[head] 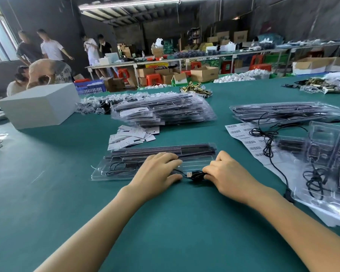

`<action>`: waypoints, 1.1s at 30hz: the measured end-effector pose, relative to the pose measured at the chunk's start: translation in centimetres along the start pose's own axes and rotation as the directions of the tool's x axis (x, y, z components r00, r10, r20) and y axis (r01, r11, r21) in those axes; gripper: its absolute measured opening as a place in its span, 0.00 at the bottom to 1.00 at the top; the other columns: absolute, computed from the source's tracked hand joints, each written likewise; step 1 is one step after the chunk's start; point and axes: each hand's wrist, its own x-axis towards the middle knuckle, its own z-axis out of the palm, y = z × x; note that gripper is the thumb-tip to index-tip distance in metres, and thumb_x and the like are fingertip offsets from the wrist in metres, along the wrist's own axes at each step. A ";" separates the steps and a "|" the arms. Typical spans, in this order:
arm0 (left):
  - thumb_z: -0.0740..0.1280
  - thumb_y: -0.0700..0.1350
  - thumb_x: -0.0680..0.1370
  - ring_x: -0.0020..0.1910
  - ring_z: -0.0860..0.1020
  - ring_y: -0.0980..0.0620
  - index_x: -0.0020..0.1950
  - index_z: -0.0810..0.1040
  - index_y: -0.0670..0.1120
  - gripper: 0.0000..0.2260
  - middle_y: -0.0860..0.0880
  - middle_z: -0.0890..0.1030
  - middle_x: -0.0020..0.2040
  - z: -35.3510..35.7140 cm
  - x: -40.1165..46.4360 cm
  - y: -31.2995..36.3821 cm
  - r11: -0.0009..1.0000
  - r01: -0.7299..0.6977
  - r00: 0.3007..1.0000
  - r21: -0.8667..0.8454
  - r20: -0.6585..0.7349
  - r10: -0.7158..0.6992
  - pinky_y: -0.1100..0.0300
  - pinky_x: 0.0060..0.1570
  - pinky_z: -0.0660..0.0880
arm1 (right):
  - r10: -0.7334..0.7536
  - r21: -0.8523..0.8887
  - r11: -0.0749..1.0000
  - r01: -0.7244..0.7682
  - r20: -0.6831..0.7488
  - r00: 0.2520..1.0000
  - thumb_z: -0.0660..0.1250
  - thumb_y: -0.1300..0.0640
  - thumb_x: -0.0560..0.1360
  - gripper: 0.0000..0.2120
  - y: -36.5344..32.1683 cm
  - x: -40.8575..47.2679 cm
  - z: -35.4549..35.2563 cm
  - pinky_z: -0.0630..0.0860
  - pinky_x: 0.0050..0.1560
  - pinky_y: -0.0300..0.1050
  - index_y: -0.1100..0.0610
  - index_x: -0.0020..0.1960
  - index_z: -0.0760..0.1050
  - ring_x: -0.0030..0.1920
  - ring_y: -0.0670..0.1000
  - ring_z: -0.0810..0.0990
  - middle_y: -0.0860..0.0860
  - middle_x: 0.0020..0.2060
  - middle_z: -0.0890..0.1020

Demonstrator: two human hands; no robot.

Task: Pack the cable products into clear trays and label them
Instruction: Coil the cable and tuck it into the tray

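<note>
Teal felt-like cloth covers the counter (47,173) on which all items are laid. At far left a plain white rectangular box (39,107) is set, well apart from the work. Near centre, a loose pile of small white printed paper label cards (130,136) is found just behind the clear moulded plastic tray (114,169) now being filled. Long black strip parts are already seated along the tray's far side, and a thin black cable is coiled in its left pocket.

The left hand (157,173) is laid on the tray, fingers fairly straight and pressing down, nothing grasped. The right hand (228,173) has its grip pinched on the black USB plug end of the cable (194,174), which lies at the tray's near edge, between the two hands.

Step judged in hand: the plug end is being tucked into its recess. It is best done with the tray held flat by the left hand while the plug is aligned with its pocket and pushed down squarely, slack cable being kept inside the rim so that nothing is pinched.

Behind, a stack of filled clear trays (163,110) is kept. To the right, a white sheet of barcode stickers (249,142) is crossed by a loose black cable; further clear trays (326,163) lie at far right.
</note>
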 end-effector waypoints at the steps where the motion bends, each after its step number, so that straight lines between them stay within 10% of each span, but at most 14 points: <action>1: 0.67 0.52 0.77 0.62 0.73 0.48 0.64 0.77 0.47 0.18 0.50 0.77 0.62 0.4 0.6 0.5 0.998 0.022 1.000 -0.057 -0.004 -0.022 0.54 0.60 0.69 | 0.003 0.006 1.000 -0.003 0.001 1.000 0.53 0.47 0.82 0.15 0.1 0.0 0.1 0.64 0.55 0.40 0.51 0.56 0.75 0.47 0.49 0.59 0.46 0.48 0.80; 11: 0.64 0.52 0.79 0.60 0.75 0.44 0.66 0.76 0.46 0.17 0.50 0.75 0.67 2.1 1.6 0.6 0.993 0.060 0.998 -0.104 -0.011 -0.062 0.55 0.58 0.71 | 0.029 0.081 0.996 -0.028 -0.012 1.000 0.55 0.48 0.82 0.15 0.8 0.1 0.3 0.65 0.54 0.41 0.52 0.58 0.76 0.48 0.49 0.60 0.47 0.47 0.80; 17: 0.64 0.45 0.78 0.36 0.82 0.43 0.51 0.80 0.41 0.10 0.46 0.83 0.52 1.7 1.3 1.4 0.997 -0.058 0.995 0.054 -0.073 0.062 0.55 0.27 0.75 | 0.023 0.035 0.999 -0.022 -0.035 0.999 0.55 0.48 0.82 0.15 1.0 -0.1 0.4 0.66 0.55 0.43 0.53 0.58 0.77 0.49 0.51 0.64 0.48 0.46 0.80; 23: 0.63 0.54 0.79 0.57 0.79 0.49 0.63 0.76 0.51 0.15 0.58 0.77 0.64 1.9 1.3 0.7 0.995 0.058 0.996 -0.079 -0.066 -0.063 0.54 0.45 0.76 | 0.030 0.055 0.998 -0.027 -0.049 0.998 0.55 0.47 0.81 0.16 1.0 -0.1 0.5 0.66 0.54 0.43 0.53 0.59 0.77 0.49 0.50 0.64 0.48 0.45 0.80; 33: 0.72 0.47 0.73 0.56 0.75 0.54 0.59 0.81 0.46 0.15 0.54 0.78 0.58 1.7 -0.1 -0.7 0.937 0.175 0.976 -0.303 -0.069 -0.204 0.64 0.56 0.69 | 0.040 0.091 0.995 -0.035 -0.053 0.998 0.57 0.48 0.81 0.14 1.1 -0.2 0.3 0.67 0.53 0.42 0.53 0.57 0.78 0.48 0.50 0.63 0.47 0.43 0.79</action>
